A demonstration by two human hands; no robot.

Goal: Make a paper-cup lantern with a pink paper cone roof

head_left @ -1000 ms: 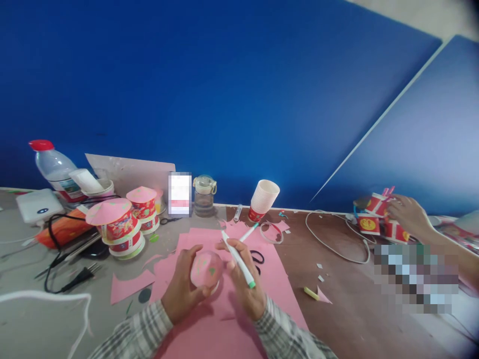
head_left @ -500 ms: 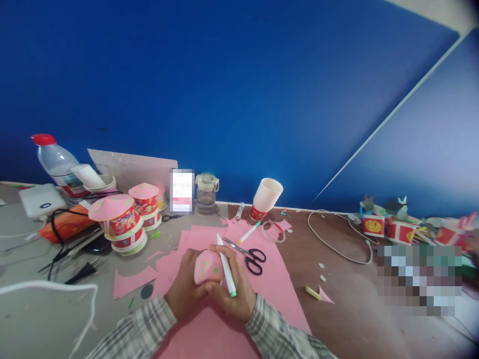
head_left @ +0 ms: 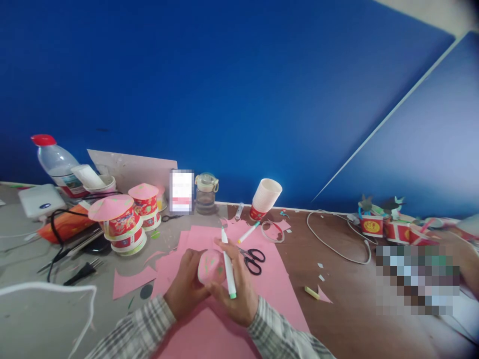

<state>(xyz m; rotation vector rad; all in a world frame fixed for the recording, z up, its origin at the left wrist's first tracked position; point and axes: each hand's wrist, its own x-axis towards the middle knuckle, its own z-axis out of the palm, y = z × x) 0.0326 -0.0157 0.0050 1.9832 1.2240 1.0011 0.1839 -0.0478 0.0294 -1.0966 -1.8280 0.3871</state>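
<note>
My left hand is wrapped round a small pink paper cone with green marks on it, held just above the pink paper sheets. My right hand presses against the cone's right side and grips a white marker with a green end, which points up and away from me. Black-handled scissors lie on the pink paper just behind my right hand. A second green-tipped marker rests farther back.
At the left stand red paper cups topped with pink cones, a water bottle, black cables and a white box. A stack of paper cups and a glass jar stand by the blue wall. More red cups and another person's arm are at the right.
Both hands turned the cone slightly while the marker swung from slanting to nearly upright against it. The other person's hand at the right drew back from the red cups.
</note>
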